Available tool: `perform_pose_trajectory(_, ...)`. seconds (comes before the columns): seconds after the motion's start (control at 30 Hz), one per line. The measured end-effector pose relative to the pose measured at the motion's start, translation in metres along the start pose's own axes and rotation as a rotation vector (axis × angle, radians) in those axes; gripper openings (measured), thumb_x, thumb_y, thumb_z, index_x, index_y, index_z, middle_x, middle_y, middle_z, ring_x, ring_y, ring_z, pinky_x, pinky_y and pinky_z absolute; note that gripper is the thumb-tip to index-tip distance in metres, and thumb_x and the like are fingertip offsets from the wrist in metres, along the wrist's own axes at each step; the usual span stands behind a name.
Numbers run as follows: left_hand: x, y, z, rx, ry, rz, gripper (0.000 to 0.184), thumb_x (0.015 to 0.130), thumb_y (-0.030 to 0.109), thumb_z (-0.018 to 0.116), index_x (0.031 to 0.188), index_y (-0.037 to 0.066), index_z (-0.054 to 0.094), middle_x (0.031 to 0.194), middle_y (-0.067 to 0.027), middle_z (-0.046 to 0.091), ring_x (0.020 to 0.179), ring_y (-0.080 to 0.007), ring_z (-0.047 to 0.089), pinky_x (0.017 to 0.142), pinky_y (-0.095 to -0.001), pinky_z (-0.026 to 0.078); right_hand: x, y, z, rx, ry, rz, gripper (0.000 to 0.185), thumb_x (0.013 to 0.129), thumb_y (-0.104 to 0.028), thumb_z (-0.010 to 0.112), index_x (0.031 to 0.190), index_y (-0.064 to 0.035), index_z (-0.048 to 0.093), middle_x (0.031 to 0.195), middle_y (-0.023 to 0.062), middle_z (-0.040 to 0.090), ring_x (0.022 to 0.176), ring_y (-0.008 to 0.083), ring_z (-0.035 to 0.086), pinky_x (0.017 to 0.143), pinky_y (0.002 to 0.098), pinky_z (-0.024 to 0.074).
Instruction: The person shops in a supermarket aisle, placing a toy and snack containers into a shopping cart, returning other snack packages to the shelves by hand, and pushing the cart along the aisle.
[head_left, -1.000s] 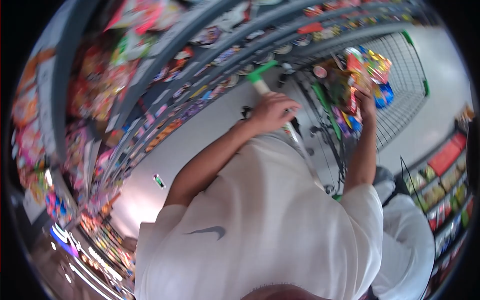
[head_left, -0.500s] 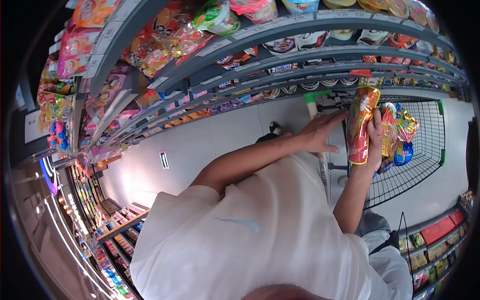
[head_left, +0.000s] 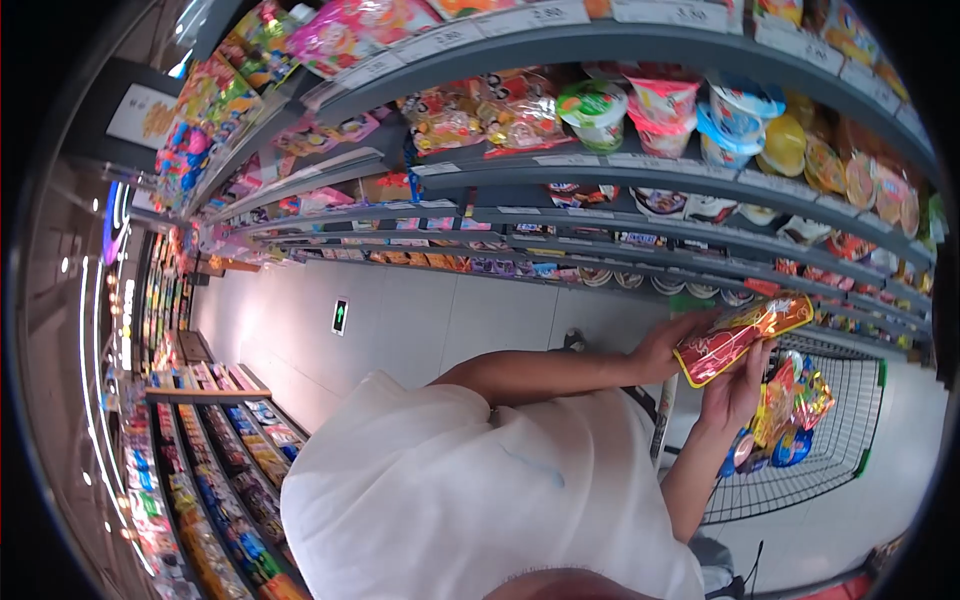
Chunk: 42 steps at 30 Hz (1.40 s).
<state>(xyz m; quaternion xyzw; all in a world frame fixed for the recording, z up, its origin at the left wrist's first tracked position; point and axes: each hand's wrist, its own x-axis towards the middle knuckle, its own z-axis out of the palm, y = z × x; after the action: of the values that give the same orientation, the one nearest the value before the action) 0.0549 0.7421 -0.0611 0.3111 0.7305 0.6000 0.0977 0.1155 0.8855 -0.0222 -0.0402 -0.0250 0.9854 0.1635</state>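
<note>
A red and gold snack packet (head_left: 745, 340) is held above the handle end of a shopping cart, tilted with its right end higher. My right hand (head_left: 733, 388) supports it from below, fingers closed around its lower edge. At the packet's left end is my left hand (head_left: 672, 345), its fingers partly hidden behind the packet and seeming to grip it. Several colourful snack packets (head_left: 780, 410) and a blue round-looking package (head_left: 792, 447) lie in the wire cart (head_left: 850, 440) just beyond my hands.
Long shelves (head_left: 640, 165) with jelly cups (head_left: 595, 115), bagged sweets and price tags run along the far side. Another stocked rack (head_left: 215, 450) stands at lower left. A pale tiled floor (head_left: 420, 300) bears a green arrow sign (head_left: 341, 316).
My left hand, spread and apart from the packet before, has come to the packet's left end. The packet has turned from upright to slanted. The view has swung left, showing more shelf.
</note>
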Motion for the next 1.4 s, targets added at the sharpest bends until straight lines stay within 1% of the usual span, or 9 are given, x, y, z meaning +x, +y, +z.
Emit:
perform_pose_trajectory(0.13, -0.01, -0.001, -0.013, -0.332, 0.115, -0.026, 0.049, 0.098, 0.009, 0.064, 0.143, 0.0, 0.045, 0.141, -0.0122, 0.055, 0.128, -0.0207, 0.053, 0.108, -0.0351, 0.042, -0.002, 0.003, 0.009, -0.294, -0.147, 0.023, 0.02, 0.099, -0.005, 0.057, 0.119, -0.0039, 0.055, 0.115, 0.0119, 0.064, 0.105, 0.0235, 0.065, 0.093, 0.041, 0.0582)
perform_pose_trajectory(0.23, -0.013, 0.051, -0.067, -0.505, 0.007, -0.454, 0.046, 0.097, 0.008, 0.065, 0.139, 0.0, 0.049, 0.133, -0.0108, 0.061, 0.12, -0.0197, 0.059, 0.105, -0.0353, 0.046, -0.012, 0.003, -0.012, -0.67, 0.053, -0.033, 0.017, 0.098, -0.01, 0.061, 0.114, -0.0047, 0.058, 0.104, 0.0094, 0.065, 0.092, 0.0185, 0.066, 0.079, 0.0335, 0.057)
perform_pose_trajectory(0.33, -0.028, 0.045, -0.1, -0.688, 0.254, -0.574, 0.043, 0.096, 0.017, 0.069, 0.133, 0.0, 0.053, 0.126, -0.009, 0.064, 0.106, -0.0194, 0.067, 0.092, -0.0368, 0.057, -0.025, 0.009, -0.053, -1.22, 0.211, -0.053, 0.018, 0.095, -0.009, 0.065, 0.112, -0.005, 0.06, 0.107, 0.0074, 0.065, 0.095, 0.0169, 0.065, 0.079, 0.0331, 0.0545)
perform_pose_trajectory(0.5, -0.037, 0.055, -0.147, -0.905, 0.333, -0.428, 0.045, 0.097, 0.015, 0.066, 0.137, 0.002, 0.05, 0.128, -0.0111, 0.064, 0.113, -0.022, 0.066, 0.095, -0.0383, 0.056, -0.057, 0.049, -0.069, -2.248, -0.256, -0.178, 0.064, 0.088, -0.004, 0.066, 0.147, -0.0065, 0.038, 0.124, 0.0167, 0.057, 0.105, 0.0399, 0.062, 0.087, 0.0454, 0.0528)
perform_pose_trajectory(0.7, -0.038, 0.048, -0.17, -0.935, 0.353, -0.437, 0.045, 0.101, 0.023, 0.061, 0.14, 0.004, 0.048, 0.133, -0.0108, 0.061, 0.117, -0.0231, 0.064, 0.1, -0.0409, 0.052, -0.056, 0.055, -0.085, -2.301, -0.068, 0.023, 0.087, 0.089, -0.005, 0.063, 0.16, -0.0165, 0.013, 0.121, 0.0216, 0.055, 0.095, 0.0472, 0.063, 0.077, 0.0542, 0.0528)
perform_pose_trajectory(0.9, -0.056, 0.044, -0.203, -0.912, 0.352, -0.373, 0.04, 0.1, 0.017, 0.063, 0.136, 0.003, 0.052, 0.13, -0.0089, 0.063, 0.114, -0.0197, 0.064, 0.097, -0.037, 0.053, -0.059, 0.065, -0.083, -2.532, 0.067, 0.012, 0.081, 0.094, -0.012, 0.059, 0.16, -0.0261, 0.014, 0.105, 0.0195, 0.06, 0.078, 0.0452, 0.065, 0.066, 0.0553, 0.0523)
perform_pose_trajectory(1.13, -0.086, 0.04, -0.246, -0.954, 0.344, -0.308, 0.039, 0.1, 0.014, 0.06, 0.136, 0.002, 0.051, 0.128, -0.0114, 0.063, 0.113, -0.0236, 0.065, 0.1, -0.0405, 0.053, -0.064, 0.069, -0.082, -2.589, 0.067, -0.12, 0.077, 0.095, -0.016, 0.06, 0.159, -0.0263, 0.019, 0.1, 0.0187, 0.062, 0.078, 0.0444, 0.065, 0.065, 0.0548, 0.0524)
perform_pose_trajectory(1.33, -0.109, 0.027, -0.297, -1.057, 0.258, -0.25, 0.048, 0.1, 0.03, 0.06, 0.137, 0.002, 0.049, 0.131, -0.0121, 0.062, 0.118, -0.0258, 0.062, 0.103, -0.0452, 0.05, -0.072, 0.071, -0.085, -2.633, 0.033, -0.243, 0.071, 0.095, -0.015, 0.059, 0.158, -0.0251, 0.027, 0.101, 0.0197, 0.064, 0.08, 0.0446, 0.064, 0.065, 0.0525, 0.0512)
perform_pose_trajectory(1.4, -0.115, 0.024, -0.313, -1.089, 0.279, -0.252, 0.047, 0.099, 0.023, 0.063, 0.139, 0.003, 0.047, 0.13, -0.012, 0.061, 0.118, -0.0251, 0.062, 0.102, -0.0438, 0.05, -0.075, 0.072, -0.083, -2.635, 0.04, -0.21, 0.068, 0.095, -0.014, 0.058, 0.157, -0.0205, 0.03, 0.107, 0.0214, 0.065, 0.086, 0.045, 0.064, 0.07, 0.0522, 0.0513)
